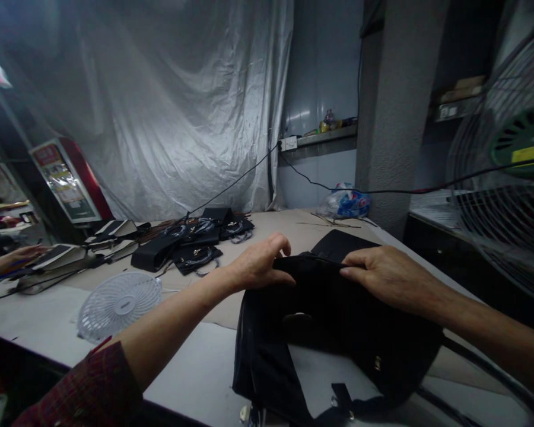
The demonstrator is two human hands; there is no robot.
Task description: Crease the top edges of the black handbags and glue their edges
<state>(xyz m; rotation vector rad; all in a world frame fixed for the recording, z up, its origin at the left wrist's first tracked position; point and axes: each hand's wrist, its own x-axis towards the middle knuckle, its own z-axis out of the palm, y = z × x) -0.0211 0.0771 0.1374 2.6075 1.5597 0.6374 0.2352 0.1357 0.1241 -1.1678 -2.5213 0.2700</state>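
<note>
A black bag (267, 344), its mouth turned toward me, stands on the near part of the table. Small gold-coloured metal fittings show on it, and a pale surface is visible through a gap in its lower part. My left hand (264, 261) has the top edge between its curled fingers and thumb, the thumb lying on the inner side. Farther right along the same edge, my right hand (374, 273) pinches the material between thumb and fingers. Behind the bag lies a flat black panel (342, 242). Dark straps trail off at the lower right.
Several black bag pieces with handles (196, 237) lie left of centre. A white fan grille (120, 305) is near my left forearm. Black-and-cream bags (62, 261) and another person's hand (26, 255) are far left. A large fan (507, 178) stands right; a cable crosses behind.
</note>
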